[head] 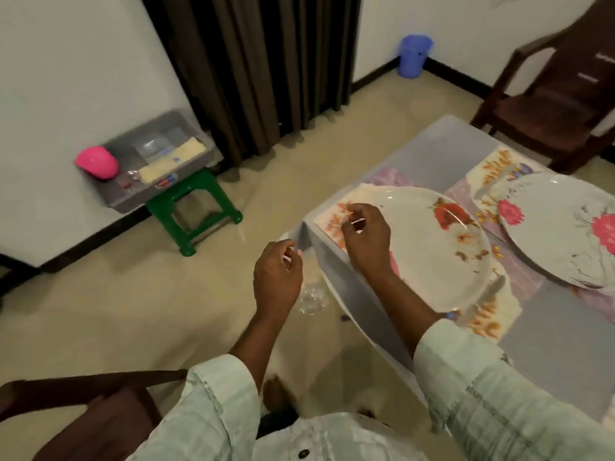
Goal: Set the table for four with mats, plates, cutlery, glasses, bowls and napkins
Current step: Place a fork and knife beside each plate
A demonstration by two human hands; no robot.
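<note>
Two plates sit on floral mats on the table (pixel 442 154). The near plate (pixel 432 247), with a red flower, lies at the table's near-left corner on a mat (pixel 336 214). The far plate (pixel 559 227), with pink flowers, lies just to its right on a second mat (pixel 492 168); their rims look close, though I cannot tell whether they touch.

The right hand (pixel 366 237) hovers over the left rim of the near plate, fingers pinched on something thin and pale, too small to identify. The left hand (pixel 278 277) is off the table's edge, above the floor, fingers curled in a similar pinch; what it grasps is unclear. Below it a clear glass (pixel 311 299) shows, blurred.

At far left, a grey tray (pixel 159 161) rests on a green stool (pixel 189 211), holding a pink cup (pixel 97 162) and pale items. A blue bin (pixel 414 56) stands in the far corner, and a brown chair (pixel 559 94) at the far right.
</note>
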